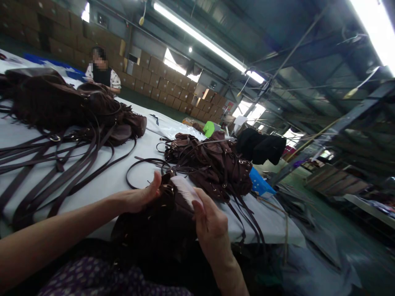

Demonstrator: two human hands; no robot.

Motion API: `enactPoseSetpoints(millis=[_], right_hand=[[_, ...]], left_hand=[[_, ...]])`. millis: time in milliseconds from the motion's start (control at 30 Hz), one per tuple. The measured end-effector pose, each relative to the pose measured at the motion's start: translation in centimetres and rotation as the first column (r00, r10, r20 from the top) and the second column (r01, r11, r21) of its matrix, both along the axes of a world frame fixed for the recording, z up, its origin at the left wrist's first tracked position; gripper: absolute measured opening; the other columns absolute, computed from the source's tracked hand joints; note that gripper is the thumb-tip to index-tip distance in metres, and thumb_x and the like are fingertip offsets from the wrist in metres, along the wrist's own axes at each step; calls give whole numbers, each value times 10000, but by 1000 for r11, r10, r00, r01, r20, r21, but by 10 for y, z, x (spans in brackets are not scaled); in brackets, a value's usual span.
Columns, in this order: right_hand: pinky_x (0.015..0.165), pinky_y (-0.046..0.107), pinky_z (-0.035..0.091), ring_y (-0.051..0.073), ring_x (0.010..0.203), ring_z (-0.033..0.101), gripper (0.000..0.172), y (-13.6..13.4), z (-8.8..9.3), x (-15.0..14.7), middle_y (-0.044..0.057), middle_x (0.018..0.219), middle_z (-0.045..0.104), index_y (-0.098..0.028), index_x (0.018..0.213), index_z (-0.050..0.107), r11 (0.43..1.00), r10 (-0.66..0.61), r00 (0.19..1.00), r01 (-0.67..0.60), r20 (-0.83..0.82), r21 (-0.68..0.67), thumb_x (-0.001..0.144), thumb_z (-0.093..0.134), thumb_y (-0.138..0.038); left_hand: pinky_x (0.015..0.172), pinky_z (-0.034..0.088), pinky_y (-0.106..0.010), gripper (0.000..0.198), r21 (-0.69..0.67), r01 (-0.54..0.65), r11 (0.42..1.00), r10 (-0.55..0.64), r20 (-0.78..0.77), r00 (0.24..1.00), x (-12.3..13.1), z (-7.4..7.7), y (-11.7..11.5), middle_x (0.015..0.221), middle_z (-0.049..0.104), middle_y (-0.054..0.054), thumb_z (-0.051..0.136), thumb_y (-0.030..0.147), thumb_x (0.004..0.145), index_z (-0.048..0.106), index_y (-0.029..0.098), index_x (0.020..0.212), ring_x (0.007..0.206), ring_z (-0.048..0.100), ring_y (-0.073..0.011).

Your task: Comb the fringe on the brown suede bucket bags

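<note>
While brown bags (pixel 58 102) lie heaped toward the left edge of the table (pixel 274 226), the left hand (pixel 140 200) touches a dark bag (pixel 173 224) at the near edge, its grip hard to tell; above, a white comb (pixel 184 190) is pinched in the right hand (pixel 212 220); another pile (pixel 222 164) sits near the right edge.

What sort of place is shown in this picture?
Probably a bag workshop or factory: brown bags lie heaped on a long white table, and cardboard boxes stand stacked behind.
</note>
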State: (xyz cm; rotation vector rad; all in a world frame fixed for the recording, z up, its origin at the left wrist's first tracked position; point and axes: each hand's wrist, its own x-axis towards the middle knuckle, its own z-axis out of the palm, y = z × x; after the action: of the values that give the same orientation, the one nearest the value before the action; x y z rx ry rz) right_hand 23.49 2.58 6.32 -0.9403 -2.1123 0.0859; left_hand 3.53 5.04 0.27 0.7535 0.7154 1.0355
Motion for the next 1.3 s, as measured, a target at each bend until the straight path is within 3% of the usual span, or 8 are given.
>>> enactPoseSetpoints(millis=[133, 267, 400, 467, 600, 767, 1133, 1300], right_hand=[[874, 292, 540, 196, 984, 679, 276, 3, -14, -8, 96, 1062, 710, -185, 1208, 586, 997, 74, 997, -73, 14, -39, 982, 437, -236], [732, 209, 552, 157, 818, 703, 298, -10, -55, 15, 29, 932, 723, -232, 1153, 584, 979, 163, 960, -130, 225, -155, 954, 377, -153], [519, 231, 493, 172, 597, 649, 447, -18, -85, 56, 36, 802, 679, -216, 1109, 592, 996, 90, 796, -77, 598, -48, 836, 300, -13], [540, 223, 483, 158, 590, 627, 365, -16, -77, 66, 21, 740, 634, -214, 1015, 577, 998, 54, 847, -61, 529, -5, 880, 294, -28], [603, 225, 474, 142, 610, 594, 166, 2, -26, 45, 0, 718, 586, -211, 1004, 527, 996, 7, 964, -31, 266, 85, 1003, 361, -203], [606, 244, 413, 149, 642, 592, 235, 33, 7, -4, 24, 745, 596, -177, 968, 546, 969, -56, 924, -41, 379, 244, 1028, 327, -239], [541, 256, 336, 164, 627, 638, 277, 27, -41, -11, 43, 744, 645, -183, 919, 553, 999, -22, 891, 40, 453, -30, 1001, 293, -227], [550, 258, 354, 169, 599, 622, 224, 8, -61, -18, 28, 711, 650, -197, 984, 549, 965, 102, 947, -20, 305, -261, 982, 342, -283]], left_hand=[[835, 500, -443, 1027, 54, 279, 959, -284, 161, 945, -10, 18, 7, 828, 726, -158, 261, 972, 596, 712, 120, 950, 919, 658, -354], [804, 510, -410, 904, 66, 160, 985, -170, 180, 969, -33, 25, 19, 828, 725, -148, 353, 909, 673, 693, 121, 957, 881, 666, -320], [704, 509, -350, 489, 60, 44, 997, -44, 3, 999, -46, 23, 30, 803, 716, -75, 746, 542, 694, 678, 157, 989, 760, 663, -254], [675, 494, -321, 393, 86, -18, 996, 29, -121, 992, -45, 24, 34, 799, 713, -46, 805, 374, 659, 685, 165, 970, 723, 651, -229], [692, 475, -311, 306, 207, 52, 977, 8, -280, 960, -35, 31, 42, 813, 719, -41, 768, 341, 680, 714, 161, 922, 743, 643, -231], [660, 464, -316, 366, 211, 140, 967, -81, -270, 960, -27, 43, 50, 830, 726, -69, 733, 425, 723, 716, 145, 958, 701, 640, -226], [616, 541, -309, 173, -190, 108, 976, -112, -8, 994, -37, 38, 69, 705, 710, -94, 685, 266, 794, 661, 98, 830, 614, 664, -205], [622, 548, -325, 132, -129, 9, 992, -27, -135, 991, -27, 35, 80, 641, 686, -68, 567, 213, 858, 625, 124, 778, 572, 649, -195]])
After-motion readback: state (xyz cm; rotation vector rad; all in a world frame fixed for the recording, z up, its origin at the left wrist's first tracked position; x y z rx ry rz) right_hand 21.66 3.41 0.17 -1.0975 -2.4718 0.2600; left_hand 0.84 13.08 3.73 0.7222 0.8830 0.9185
